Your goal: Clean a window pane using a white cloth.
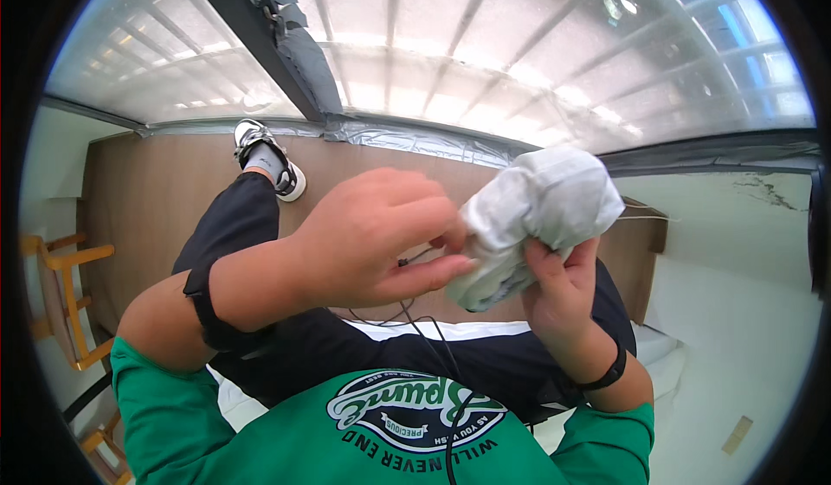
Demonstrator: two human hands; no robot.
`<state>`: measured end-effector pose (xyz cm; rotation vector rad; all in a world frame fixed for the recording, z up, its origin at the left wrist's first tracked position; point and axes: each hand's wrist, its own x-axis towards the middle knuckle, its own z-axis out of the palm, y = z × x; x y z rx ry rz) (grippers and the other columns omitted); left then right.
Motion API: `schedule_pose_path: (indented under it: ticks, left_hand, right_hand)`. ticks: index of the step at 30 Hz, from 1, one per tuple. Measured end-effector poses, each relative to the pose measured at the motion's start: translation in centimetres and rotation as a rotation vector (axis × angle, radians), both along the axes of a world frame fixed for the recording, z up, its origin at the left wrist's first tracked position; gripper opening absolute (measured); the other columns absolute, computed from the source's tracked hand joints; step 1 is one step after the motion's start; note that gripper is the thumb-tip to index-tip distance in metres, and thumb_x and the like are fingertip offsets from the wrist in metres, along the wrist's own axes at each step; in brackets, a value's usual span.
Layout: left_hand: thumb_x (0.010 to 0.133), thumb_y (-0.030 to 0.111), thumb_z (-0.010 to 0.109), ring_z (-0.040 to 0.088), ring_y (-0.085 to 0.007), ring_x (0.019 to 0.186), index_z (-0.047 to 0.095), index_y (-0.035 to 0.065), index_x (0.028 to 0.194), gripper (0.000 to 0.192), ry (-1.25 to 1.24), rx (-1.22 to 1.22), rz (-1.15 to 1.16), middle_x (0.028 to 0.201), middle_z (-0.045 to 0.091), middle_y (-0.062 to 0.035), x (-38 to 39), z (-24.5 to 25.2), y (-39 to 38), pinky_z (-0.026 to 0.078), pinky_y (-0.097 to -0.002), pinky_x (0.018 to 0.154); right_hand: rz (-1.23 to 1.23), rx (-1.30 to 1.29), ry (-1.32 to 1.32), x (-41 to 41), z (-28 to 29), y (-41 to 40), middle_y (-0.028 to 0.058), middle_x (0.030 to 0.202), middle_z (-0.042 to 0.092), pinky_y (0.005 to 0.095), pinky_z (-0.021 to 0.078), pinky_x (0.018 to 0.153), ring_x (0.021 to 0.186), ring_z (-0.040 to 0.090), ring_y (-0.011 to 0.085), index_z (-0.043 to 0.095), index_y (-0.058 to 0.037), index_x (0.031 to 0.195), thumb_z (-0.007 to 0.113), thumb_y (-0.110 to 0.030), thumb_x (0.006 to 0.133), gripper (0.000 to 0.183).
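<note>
A bundled white cloth [542,199], folded over itself, is held up in front of me, to the right of centre. My right hand [561,284] grips its lower right side, with the thumb pressed against the fabric. Dark marks show on the underside of the bundle. My left hand [389,232] is at the cloth's left edge, slightly blurred, with thumb and bent fingers a little apart. Whether those fingertips pinch the fabric cannot be made out.
A thin black cable [422,329] hangs across my lap. Beyond my shoe [269,157] and the brown floor [149,193] stands a barred window [454,50] with a dark frame. A wooden chair [71,290] is at the left, a pale wall [733,277] at the right.
</note>
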<state>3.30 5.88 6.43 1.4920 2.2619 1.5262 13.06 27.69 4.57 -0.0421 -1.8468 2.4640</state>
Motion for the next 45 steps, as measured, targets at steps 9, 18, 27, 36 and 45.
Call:
schedule_pose_path:
  ticks: [9, 18, 27, 36, 45]
  left_hand:
    - [0.071, 0.013, 0.078, 0.055, -0.0283, 0.064, 0.053, 0.0108, 0.075, 0.025, -0.003, 0.043, -0.050, 0.070, 0.052, -0.0061, 1.4, -0.3, 1.0, 0.042, -0.0377, 0.055]
    - [0.068, 0.006, 0.071, 0.054, -0.0253, 0.063, 0.050, 0.0100, 0.076, 0.022, 0.069, 0.009, -0.101, 0.069, 0.048, -0.0051, 2.1, -0.8, 1.2, 0.044, -0.0366, 0.054]
    - [0.066, 0.005, 0.069, 0.055, -0.0247, 0.063, 0.053, 0.0100, 0.081, 0.022, 0.098, 0.011, -0.086, 0.070, 0.049, -0.0040, 3.0, -0.5, 1.6, 0.046, -0.0367, 0.055]
    - [0.069, 0.004, 0.069, 0.057, -0.0271, 0.071, 0.063, 0.0105, 0.101, 0.033, 0.058, 0.042, -0.027, 0.081, 0.057, -0.0054, 1.9, 0.1, 1.3, 0.048, -0.0357, 0.063]
    - [0.073, 0.008, 0.071, 0.062, -0.0254, 0.078, 0.064, 0.0101, 0.102, 0.030, 0.025, -0.087, -0.036, 0.084, 0.061, -0.0065, 1.8, -0.2, 1.4, 0.050, -0.0348, 0.068]
  right_hand:
    - [0.202, -0.249, -0.107, -0.5, -0.4, 0.3, 0.0097, 0.137, 0.045, 0.0378, 0.0394, 0.104, 0.125, 0.048, 0.0213, 0.024, -0.0076, 0.145, 0.072, -0.013, 0.082, 0.080]
    - [-0.018, -0.178, -0.159, -1.4, 1.3, -1.1, 0.0107, 0.132, 0.050, 0.0387, 0.0431, 0.102, 0.121, 0.052, 0.0234, 0.031, -0.0055, 0.141, 0.067, -0.017, 0.085, 0.067]
    - [-0.066, -0.368, -0.322, -1.7, 1.0, -1.6, 0.0128, 0.134, 0.051, 0.0414, 0.0431, 0.103, 0.120, 0.054, 0.0251, 0.034, -0.0049, 0.142, 0.042, -0.034, 0.099, 0.053]
    - [0.022, -0.374, -0.151, -2.0, 1.8, -1.3, 0.0117, 0.128, 0.052, 0.0369, 0.0496, 0.094, 0.115, 0.057, 0.0216, 0.030, -0.0076, 0.143, 0.060, -0.009, 0.091, 0.060]
    - [-0.199, -0.331, -0.287, -2.1, 1.1, -2.0, 0.0112, 0.125, 0.056, 0.0359, 0.0470, 0.096, 0.113, 0.058, 0.0210, 0.033, -0.0066, 0.142, 0.047, -0.006, 0.094, 0.050]
